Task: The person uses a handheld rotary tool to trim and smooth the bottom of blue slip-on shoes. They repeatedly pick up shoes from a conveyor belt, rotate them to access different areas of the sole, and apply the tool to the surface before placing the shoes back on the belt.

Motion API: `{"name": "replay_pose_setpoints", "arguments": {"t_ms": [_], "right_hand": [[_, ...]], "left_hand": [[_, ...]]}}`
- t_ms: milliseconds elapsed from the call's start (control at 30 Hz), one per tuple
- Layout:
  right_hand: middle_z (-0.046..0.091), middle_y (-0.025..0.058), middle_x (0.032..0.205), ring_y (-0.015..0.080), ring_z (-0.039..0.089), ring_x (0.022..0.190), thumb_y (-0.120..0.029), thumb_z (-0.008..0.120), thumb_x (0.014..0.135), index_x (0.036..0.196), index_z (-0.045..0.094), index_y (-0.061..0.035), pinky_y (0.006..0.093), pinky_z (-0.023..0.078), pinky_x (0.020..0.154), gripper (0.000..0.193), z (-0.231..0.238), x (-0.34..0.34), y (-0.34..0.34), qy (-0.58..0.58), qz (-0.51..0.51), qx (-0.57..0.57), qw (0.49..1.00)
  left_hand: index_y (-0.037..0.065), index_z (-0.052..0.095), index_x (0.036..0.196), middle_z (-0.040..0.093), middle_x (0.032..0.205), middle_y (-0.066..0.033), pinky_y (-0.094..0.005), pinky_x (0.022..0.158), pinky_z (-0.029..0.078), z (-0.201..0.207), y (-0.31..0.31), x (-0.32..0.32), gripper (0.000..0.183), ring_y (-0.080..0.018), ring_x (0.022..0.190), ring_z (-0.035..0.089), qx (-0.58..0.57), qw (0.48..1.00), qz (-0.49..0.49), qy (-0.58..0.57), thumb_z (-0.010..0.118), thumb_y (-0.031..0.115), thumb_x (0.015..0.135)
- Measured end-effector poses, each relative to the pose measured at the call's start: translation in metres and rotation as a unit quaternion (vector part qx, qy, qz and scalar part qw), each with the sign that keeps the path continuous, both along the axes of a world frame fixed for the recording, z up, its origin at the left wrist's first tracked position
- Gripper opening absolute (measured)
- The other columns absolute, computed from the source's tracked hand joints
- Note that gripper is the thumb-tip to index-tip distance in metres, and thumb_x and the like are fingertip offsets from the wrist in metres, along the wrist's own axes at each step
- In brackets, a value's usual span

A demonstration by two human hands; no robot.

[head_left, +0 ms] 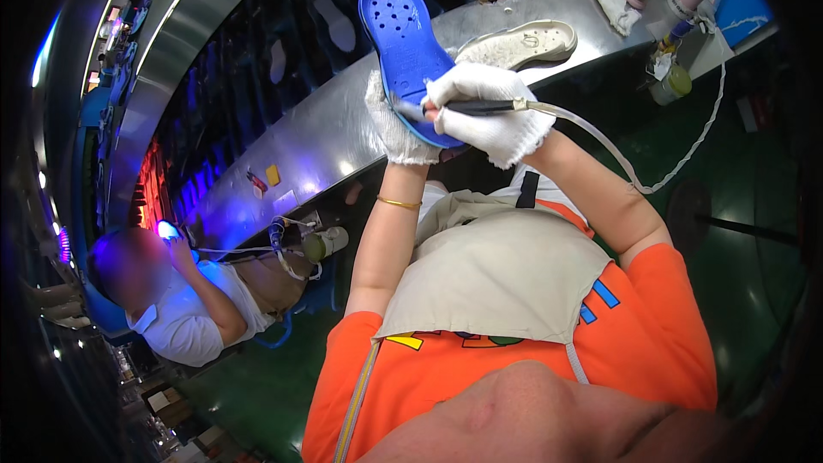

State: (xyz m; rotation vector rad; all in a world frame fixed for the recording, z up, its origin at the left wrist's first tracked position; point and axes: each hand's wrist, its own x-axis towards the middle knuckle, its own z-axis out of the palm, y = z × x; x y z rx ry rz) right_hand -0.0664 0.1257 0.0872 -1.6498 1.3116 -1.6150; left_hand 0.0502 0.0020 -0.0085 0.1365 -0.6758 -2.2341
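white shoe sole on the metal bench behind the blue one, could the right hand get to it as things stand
Probably yes, but not freely: the white rubber shoe sole lies uncovered just beyond the white-gloved right hand, which is gripping a black pen-shaped tool with a clear hose against the blue perforated shoe sole.

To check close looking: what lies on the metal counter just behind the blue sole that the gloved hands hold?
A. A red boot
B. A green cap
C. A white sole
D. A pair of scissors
C: a white sole lies on the counter behind the blue sole, which the left hand holds while the right hand grips a tool.
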Motion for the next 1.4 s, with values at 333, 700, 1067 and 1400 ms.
{"name": "replay_pose_setpoints", "arguments": {"t_ms": [333,700,1067,1400], "right_hand": [[0.064,0.0066,0.088,0.0137,0.063,0.083,0.001,0.068,0.078,0.092,0.063,-0.0013,0.0263,0.051,0.078,0.014,0.002,-0.05,-0.047,0.061,-0.183,-0.164,0.968],[0.064,0.0066,0.09,0.0225,0.063,0.086,0.006,0.07,0.066,0.086,0.061,-0.0061,0.0296,0.051,0.076,0.025,0.021,-0.065,-0.03,0.181,-0.023,-0.141,0.973],[0.065,0.0125,0.093,0.023,0.064,0.089,0.012,0.067,0.07,0.08,0.062,-0.0015,0.0305,0.05,0.078,0.017,0.065,-0.075,0.025,0.153,-0.109,-0.095,0.978],[0.065,0.0117,0.094,0.0175,0.064,0.085,0.012,0.067,0.07,0.084,0.065,-0.0025,0.0284,0.051,0.076,0.02,0.046,-0.077,0.016,0.046,-0.112,-0.109,0.987]], "left_hand": [[0.006,0.047,0.13,0.056,0.121,-0.0138,-0.0463,0.096,0.045,0.065,0.036,-0.006,0.063,-0.0302,0.108,0.056,0.073,0.989,-0.127,-0.008,0.037,0.056,0.092],[0.008,0.047,0.131,0.057,0.123,-0.0124,-0.0419,0.093,0.048,0.062,0.009,0.004,0.063,-0.0271,0.105,0.059,0.027,0.99,-0.091,-0.103,0.033,0.057,0.094],[-0.003,0.034,0.137,0.051,0.125,-0.025,-0.0467,0.089,0.051,0.19,-0.037,0.001,0.091,-0.0369,0.103,0.059,-0.199,0.967,-0.129,-0.097,0.038,0.071,0.084],[0.008,0.044,0.132,0.056,0.124,-0.0155,-0.0417,0.097,0.045,0.325,-0.261,-0.086,0.057,-0.0327,0.113,0.054,-0.524,0.576,0.423,-0.464,0.048,0.046,0.088]]}}
